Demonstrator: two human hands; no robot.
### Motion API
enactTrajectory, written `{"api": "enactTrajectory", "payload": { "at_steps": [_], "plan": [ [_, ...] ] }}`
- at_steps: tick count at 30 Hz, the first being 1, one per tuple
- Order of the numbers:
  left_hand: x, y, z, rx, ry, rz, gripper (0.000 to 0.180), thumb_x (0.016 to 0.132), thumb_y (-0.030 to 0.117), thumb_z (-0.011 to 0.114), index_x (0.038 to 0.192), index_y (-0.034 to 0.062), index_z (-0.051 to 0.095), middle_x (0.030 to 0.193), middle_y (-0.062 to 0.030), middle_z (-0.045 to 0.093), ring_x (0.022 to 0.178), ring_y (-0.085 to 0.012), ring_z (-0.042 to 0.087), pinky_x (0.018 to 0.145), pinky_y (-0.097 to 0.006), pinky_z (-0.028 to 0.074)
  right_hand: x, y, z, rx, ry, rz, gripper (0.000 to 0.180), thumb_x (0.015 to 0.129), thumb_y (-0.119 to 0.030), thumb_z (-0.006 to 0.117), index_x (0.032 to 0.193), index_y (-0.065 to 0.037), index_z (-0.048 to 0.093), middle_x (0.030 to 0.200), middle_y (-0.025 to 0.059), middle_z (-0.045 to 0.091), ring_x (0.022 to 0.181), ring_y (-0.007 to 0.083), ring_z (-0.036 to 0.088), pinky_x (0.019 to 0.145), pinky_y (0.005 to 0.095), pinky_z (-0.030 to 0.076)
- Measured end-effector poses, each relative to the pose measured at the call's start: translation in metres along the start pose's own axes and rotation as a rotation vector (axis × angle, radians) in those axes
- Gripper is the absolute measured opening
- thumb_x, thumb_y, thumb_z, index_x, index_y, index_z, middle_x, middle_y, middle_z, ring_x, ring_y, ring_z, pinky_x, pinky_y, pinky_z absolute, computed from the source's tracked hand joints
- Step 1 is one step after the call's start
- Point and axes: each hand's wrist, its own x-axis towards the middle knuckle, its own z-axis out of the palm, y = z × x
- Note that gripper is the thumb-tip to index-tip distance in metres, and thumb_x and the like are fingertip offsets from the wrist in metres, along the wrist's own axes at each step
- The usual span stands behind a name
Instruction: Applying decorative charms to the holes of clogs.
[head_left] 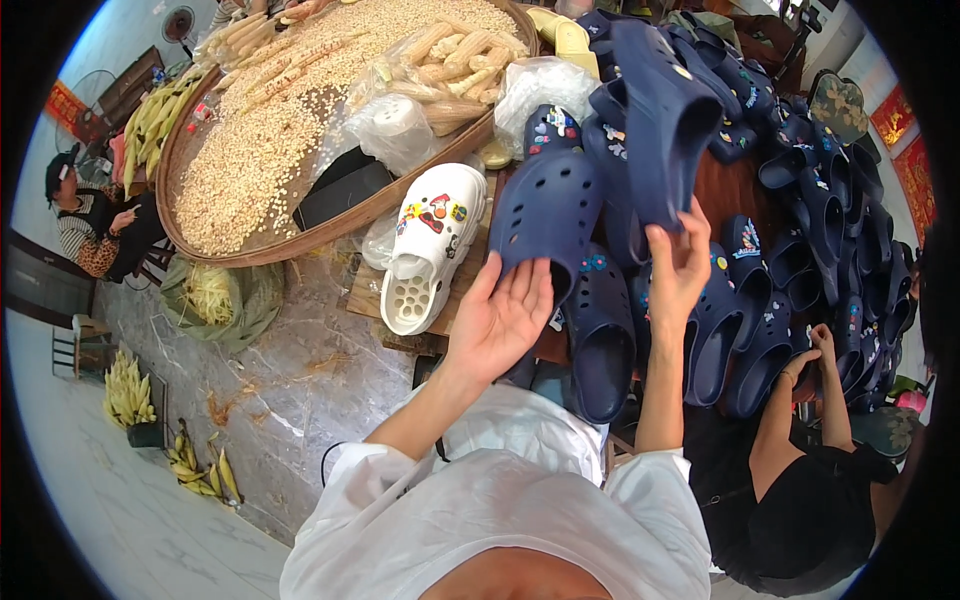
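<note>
My left hand [510, 310] is palm up, its fingers at the opening of a plain navy clog [548, 200] and its thumb along the side. This clog has round holes and no charms on its top. My right hand [682, 265] pinches the end of another navy clog [655, 110], which is raised and tilted with its opening facing right. A white clog [435, 235] with colourful charms lies left of my left hand on a wooden surface. Below the raised clog sits a navy clog [600, 345] with blue flower charms.
Many navy clogs [825, 230] with charms crowd the table to the right. A large round tray [330, 240] of corn kernels and cobs stands at the left. At the right, a co-worker's hands [815, 350] are among the clogs. Another person [95, 215] sits at far left.
</note>
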Motion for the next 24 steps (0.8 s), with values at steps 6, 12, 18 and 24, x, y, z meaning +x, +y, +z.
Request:
{"api": "enactTrajectory", "payload": {
  "at_steps": [6, 12, 18, 24],
  "plan": [
    [0.086, 0.006, 0.054, -0.093, -0.022, 0.051, 0.028, 0.102, 0.017, 0.054, 0.125, 0.001, 0.057, 0.132, -0.0136, 0.062, 0.128, -0.0308, 0.055, 0.109, -0.049, 0.044, -0.045, -0.012, -0.013, 0.005, 0.13, 0.054, 0.027, 0.09, -0.003, 0.073, 0.111, -0.002, 0.057, 0.148, 0.0168, 0.041, 0.109, 0.0167, 0.058, 0.091, 0.0287, 0.05],
    [0.177, 0.027, 0.106, 0.057, -0.116, 0.247, 0.04, 0.107, 0.028, 0.038, 0.13, -0.0014, 0.053, 0.135, -0.0133, 0.06, 0.127, -0.032, 0.056, 0.106, -0.051, 0.046, -0.084, -0.008, -0.014, 0.071, 0.081, 0.126, 0.029, 0.088, -0.005, 0.076, 0.11, -0.002, 0.058, 0.148, 0.0166, 0.038, 0.122, 0.0199, 0.053, 0.094, 0.0306, 0.051],
    [0.257, 0.077, 0.133, 0.186, -0.103, 0.332, 0.049, 0.109, 0.04, 0.033, 0.131, -0.0001, 0.051, 0.134, -0.0124, 0.06, 0.127, -0.0308, 0.055, 0.106, -0.05, 0.044, -0.107, -0.013, -0.012, 0.035, -0.023, 0.209, 0.027, 0.083, -0.008, 0.081, 0.102, -0.003, 0.063, 0.145, 0.0175, 0.037, 0.131, 0.0276, 0.047, 0.104, 0.0392, 0.045],
    [0.3, 0.109, 0.141, 0.136, -0.103, 0.308, 0.057, 0.108, 0.046, 0.029, 0.133, -0.0014, 0.049, 0.133, -0.0145, 0.06, 0.127, -0.0323, 0.055, 0.106, -0.05, 0.045, -0.128, -0.019, -0.011, -0.093, -0.088, 0.103, 0.024, 0.081, -0.006, 0.081, 0.099, -0.003, 0.065, 0.145, 0.0188, 0.036, 0.131, 0.0333, 0.046, 0.107, 0.0414, 0.039]
  ]
}}
